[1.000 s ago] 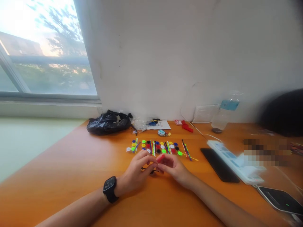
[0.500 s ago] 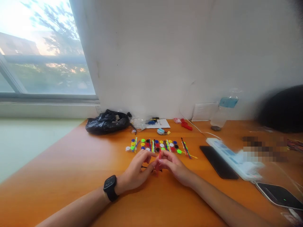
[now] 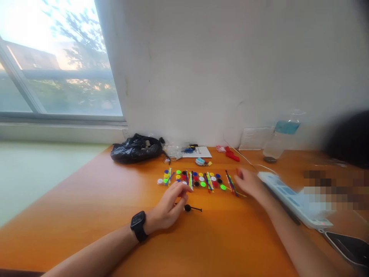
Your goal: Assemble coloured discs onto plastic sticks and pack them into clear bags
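Hands have parted: the left hand [image 3: 170,204] stays over the middle of the table [image 3: 109,204], while the right hand [image 3: 250,183] has gone out to the right end of the row of small parts. Half a second ago their fingertips met above a black rod [image 3: 197,209], with something red between them. That two-handed hold is over, so the joint handling seems, in my judgement, to have paused.

On the table, just beside the left thumb, lies the black rod with a round black piece [image 3: 188,208] at it; both show more plainly than when the fingers covered them. The left fingers are loosely bent, with a gap between thumb and forefinger and nothing seen in it. Red shows at the right fingertips, but blur hides whether they pinch a part. Nearest to them are a bundle of coloured rods [image 3: 230,181] and a yellow rod [image 3: 241,195].

Farther left along the row, the coloured discs [image 3: 203,184] keep their arrangement among other rods. Beyond the right forearm, a dark flat slab [image 3: 289,214], seen nearly whole earlier, is now mostly hidden beside the white power strip [image 3: 263,177].
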Motion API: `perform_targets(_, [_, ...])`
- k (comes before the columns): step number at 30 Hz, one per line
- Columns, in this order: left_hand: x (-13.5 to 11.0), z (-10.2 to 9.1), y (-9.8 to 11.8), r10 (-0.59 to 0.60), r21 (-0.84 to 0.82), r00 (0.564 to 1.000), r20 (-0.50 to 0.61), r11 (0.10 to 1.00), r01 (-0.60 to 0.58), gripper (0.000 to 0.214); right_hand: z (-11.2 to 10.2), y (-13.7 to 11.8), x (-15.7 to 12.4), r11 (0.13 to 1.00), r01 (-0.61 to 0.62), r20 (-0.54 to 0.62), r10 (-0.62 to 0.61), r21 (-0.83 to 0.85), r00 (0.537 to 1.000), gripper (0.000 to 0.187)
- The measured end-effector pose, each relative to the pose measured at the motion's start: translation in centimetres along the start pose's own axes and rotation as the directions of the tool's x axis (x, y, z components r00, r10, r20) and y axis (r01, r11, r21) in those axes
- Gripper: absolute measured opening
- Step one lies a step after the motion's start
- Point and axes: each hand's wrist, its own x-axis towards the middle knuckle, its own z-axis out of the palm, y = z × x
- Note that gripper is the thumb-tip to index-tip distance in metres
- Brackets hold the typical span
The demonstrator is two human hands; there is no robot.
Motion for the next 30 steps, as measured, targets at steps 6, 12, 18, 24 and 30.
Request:
perform_targets(6, [-0.1, -0.7, 0.4, -0.003, -0.015, 1.000, -0.026, 1.000, 0.003, 0.034, -1.1, 1.0, 0.6, 0.996, -0.055, 0.090, 0.061, -0.073, 0.994, 0.034])
perform_targets(12, [0.1, -0.1, -0.5, 0.012, -0.059, 0.998, -0.057, 0.998, -0.015, 0.030, 0.1, -4.4, -2.0, 0.988, 0.136, 0.144, -0.146, 0.078, 0.979, 0.012])
perform_targets(18, [0.5, 1.0, -1.8, -0.052, -0.112, 0.988, -0.146, 0.993, 0.035, 0.019, 0.8, -9.8, -6.3, 0.890, 0.262, 0.262, -0.372, 0.374, 0.890, 0.012])
perform_targets(24, [0.9, 1.6, -2.5, -0.183, -0.382, 0.974, -0.133, 0.916, 0.120, 0.034, 0.6, -11.8, -8.4, 0.794, 0.289, 0.276, -0.488, 0.534, 0.828, 0.014])
perform_targets(30, [0.9, 1.6, -2.6, -0.276, -0.478, 0.956, -0.102, 0.856, 0.197, 0.036, 0.8, -12.3, -8.5, 0.717, 0.257, 0.201, -0.487, 0.648, 0.850, 0.018])
